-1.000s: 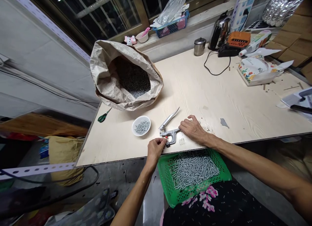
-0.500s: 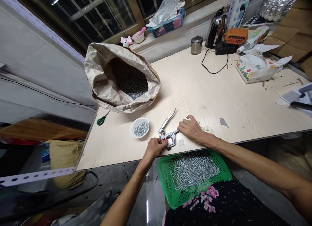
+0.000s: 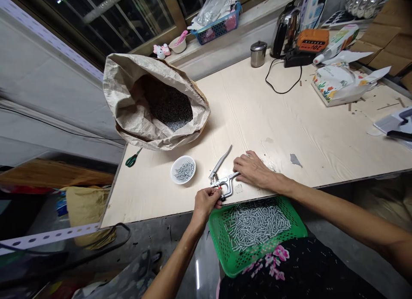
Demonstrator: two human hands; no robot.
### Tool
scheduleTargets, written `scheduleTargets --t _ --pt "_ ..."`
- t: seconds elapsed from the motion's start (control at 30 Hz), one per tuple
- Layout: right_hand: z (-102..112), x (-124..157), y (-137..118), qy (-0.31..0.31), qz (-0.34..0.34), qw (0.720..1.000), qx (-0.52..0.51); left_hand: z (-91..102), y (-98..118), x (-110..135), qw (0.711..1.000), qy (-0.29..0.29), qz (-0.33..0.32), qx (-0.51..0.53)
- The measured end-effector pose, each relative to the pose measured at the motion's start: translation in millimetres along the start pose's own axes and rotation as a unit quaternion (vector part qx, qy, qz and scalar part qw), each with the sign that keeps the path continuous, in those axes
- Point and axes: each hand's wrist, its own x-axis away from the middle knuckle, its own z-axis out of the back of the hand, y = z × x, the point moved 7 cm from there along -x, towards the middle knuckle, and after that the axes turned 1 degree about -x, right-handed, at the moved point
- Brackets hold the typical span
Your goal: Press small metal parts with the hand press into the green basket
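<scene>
A pair of silver snap-fastener pliers (image 3: pixel 229 187) lies on the table near its front edge, one long handle standing apart from the other. My right hand (image 3: pixel 254 170) has its fingers curled over the end of the lower handle. At the jaws, beside a small red part, the thumb and fingertips of my left hand (image 3: pixel 205 203) are pinched together; whatever they hold is too small to make out. A white bowl (image 3: pixel 173 177) of small metal pieces stands left of the pliers. Below the table edge, a green basket (image 3: pixel 221 252) carries many short metal pieces.
A large open sack (image 3: pixel 120 99) of dark metal pieces stands at the back left. Green-handled scissors (image 3: pixel 131 160) lie near the left edge. Farther back are a lidded metal canister (image 3: pixel 258 54), a kettle (image 3: pixel 286 30), an orange battery (image 3: pixel 312 40) and a tissue pack (image 3: pixel 331 86).
My left hand has shifted slightly down at the pliers' jaws, its thumb now nearer the tip. My right hand stays at the handle. The view has moved a little.
</scene>
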Motion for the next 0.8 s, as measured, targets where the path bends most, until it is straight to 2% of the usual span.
scheduleTargets --t 0.13,0.23,0.3,0.43,0.63,0.67,0.73,0.8 --pt "5 -17 15 -0.05 0.021 0.998 -0.035 -0.4 -3 1 1.0 0.0 0.001 -0.004" --pt "-3 -34 24 -0.128 0.049 0.99 -0.031 0.9 -5 0 1.0 0.007 0.003 -0.021" --pt "-7 -42 26 -0.152 0.065 0.986 -0.02 1.4 -6 0 1.0 0.008 0.003 -0.028" --pt "-8 -48 26 -0.16 0.068 0.985 -0.006 0.7 -6 -1 0.999 0.003 0.002 -0.035" --pt "2 -42 20 -0.155 0.069 0.986 0.002 2.6 -7 2 0.997 0.002 -0.002 -0.075" --pt "4 -41 19 -0.152 0.067 0.986 0.005 2.8 -6 4 0.994 0.002 -0.013 -0.104" --pt "6 -38 17 -0.148 0.058 0.987 0.008 5.1 3 9 0.978 0.041 -0.081 -0.19" --pt "6 -36 15 -0.143 0.048 0.989 0.006 3.7 23 18 0.932 0.112 -0.197 -0.283"
